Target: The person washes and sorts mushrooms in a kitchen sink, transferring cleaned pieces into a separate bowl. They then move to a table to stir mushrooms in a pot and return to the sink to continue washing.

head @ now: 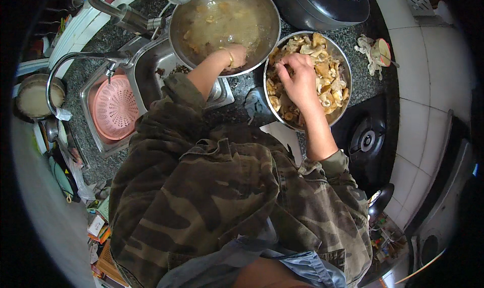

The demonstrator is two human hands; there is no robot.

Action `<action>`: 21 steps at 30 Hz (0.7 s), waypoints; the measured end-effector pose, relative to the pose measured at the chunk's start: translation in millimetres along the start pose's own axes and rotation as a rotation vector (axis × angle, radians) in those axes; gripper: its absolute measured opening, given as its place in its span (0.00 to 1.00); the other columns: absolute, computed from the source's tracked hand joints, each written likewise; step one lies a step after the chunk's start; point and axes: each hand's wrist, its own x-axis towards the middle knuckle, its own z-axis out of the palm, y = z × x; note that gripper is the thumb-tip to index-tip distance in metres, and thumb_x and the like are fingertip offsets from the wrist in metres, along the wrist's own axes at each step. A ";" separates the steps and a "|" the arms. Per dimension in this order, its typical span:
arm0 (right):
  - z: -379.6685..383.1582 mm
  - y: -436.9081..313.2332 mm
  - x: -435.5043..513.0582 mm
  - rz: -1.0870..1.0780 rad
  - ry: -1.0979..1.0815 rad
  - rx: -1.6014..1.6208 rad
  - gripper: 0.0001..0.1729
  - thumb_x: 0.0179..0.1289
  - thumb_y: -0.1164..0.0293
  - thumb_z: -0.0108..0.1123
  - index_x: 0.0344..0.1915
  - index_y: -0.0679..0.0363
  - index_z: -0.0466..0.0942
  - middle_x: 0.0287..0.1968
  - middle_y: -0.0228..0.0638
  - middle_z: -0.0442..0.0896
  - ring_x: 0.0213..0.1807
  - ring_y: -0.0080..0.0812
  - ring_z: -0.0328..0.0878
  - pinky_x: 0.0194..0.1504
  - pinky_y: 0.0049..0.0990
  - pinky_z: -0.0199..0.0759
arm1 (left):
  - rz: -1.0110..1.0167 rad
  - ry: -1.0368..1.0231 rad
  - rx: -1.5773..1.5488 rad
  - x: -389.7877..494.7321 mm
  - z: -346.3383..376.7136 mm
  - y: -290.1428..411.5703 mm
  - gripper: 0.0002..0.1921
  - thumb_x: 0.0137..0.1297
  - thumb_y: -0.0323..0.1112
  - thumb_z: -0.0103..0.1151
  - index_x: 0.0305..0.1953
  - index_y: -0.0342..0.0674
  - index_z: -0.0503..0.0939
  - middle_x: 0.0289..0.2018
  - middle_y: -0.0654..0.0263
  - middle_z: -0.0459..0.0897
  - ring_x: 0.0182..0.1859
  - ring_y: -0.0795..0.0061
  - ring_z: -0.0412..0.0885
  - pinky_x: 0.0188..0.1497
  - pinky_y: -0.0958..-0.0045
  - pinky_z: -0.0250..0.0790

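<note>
My left hand (235,56), with a yellow band at its wrist, dips into cloudy water in a large metal basin (174,42); its fingers are partly hidden under the surface. Small brownish pieces float in that water. My right hand (298,73) is over a second metal bowl (348,95) filled with torn mushrooms (331,82). Its thumb and fingers are bent close together among the pieces at the bowl's left side, and whether they grip a piece is not clear.
At the left is a steel double sink with a pink plastic colander (117,108) and a curved faucet (62,61). A black rice cooker (321,8) stands behind the bowl. A gas burner (366,138) lies at the right, near a small cup (380,52). A dark wet cloth (257,102) rests between the basins.
</note>
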 end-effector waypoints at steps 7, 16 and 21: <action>55.3 -26.7 12.0 0.791 -0.160 1.492 0.19 0.66 0.65 0.57 0.53 0.62 0.70 0.46 0.35 0.74 0.45 0.29 0.75 0.45 0.27 0.74 | 0.037 0.372 -0.573 -61.1 -20.7 -8.1 0.06 0.60 0.28 0.54 0.37 0.33 0.75 0.27 0.64 0.80 0.29 0.77 0.78 0.32 0.76 0.72; 79.1 -2.9 44.0 0.956 -0.119 1.896 0.12 0.67 0.65 0.53 0.42 0.63 0.74 0.38 0.43 0.78 0.35 0.34 0.78 0.42 0.32 0.77 | 0.116 0.486 -0.857 -84.1 -66.8 -41.1 0.14 0.62 0.29 0.53 0.48 0.32 0.77 0.40 0.67 0.82 0.41 0.79 0.78 0.45 0.75 0.71; -11.1 19.8 20.2 0.516 -0.182 0.936 0.06 0.60 0.75 0.58 0.37 0.63 0.76 0.38 0.36 0.80 0.38 0.29 0.79 0.44 0.30 0.75 | -0.033 0.647 -0.337 -42.2 -39.2 -93.7 0.15 0.60 0.27 0.52 0.48 0.37 0.78 0.37 0.61 0.83 0.37 0.68 0.81 0.44 0.72 0.72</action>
